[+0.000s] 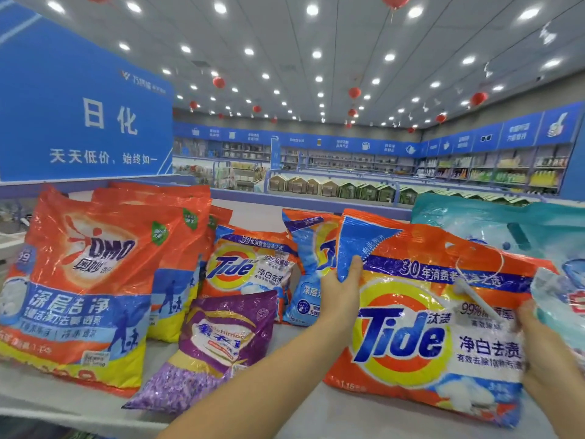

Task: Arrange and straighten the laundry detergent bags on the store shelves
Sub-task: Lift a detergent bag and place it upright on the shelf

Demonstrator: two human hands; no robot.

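Large Tide bag (408,337), white powder showing inside, left hand (340,291) gripping its nine-o'clock edge, right hand (546,356), partly cut off, pinching its three-o'clock edge, teal bag (506,217) half hidden behind.

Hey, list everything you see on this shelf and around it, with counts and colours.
OMO bags: at least three, orange, shelf left.
small Tide bags: two, orange-blue, centre back.
purple bag: one, purple, front centre.
large Tide bag: one, orange, front right.
teal bags: count unclear, teal, far right.
sign: one, blue, upper left.
shelf: one, grey, beneath the bags.
left hand: one, grips large Tide bag's upper left edge.
right hand: one, holds its right edge.
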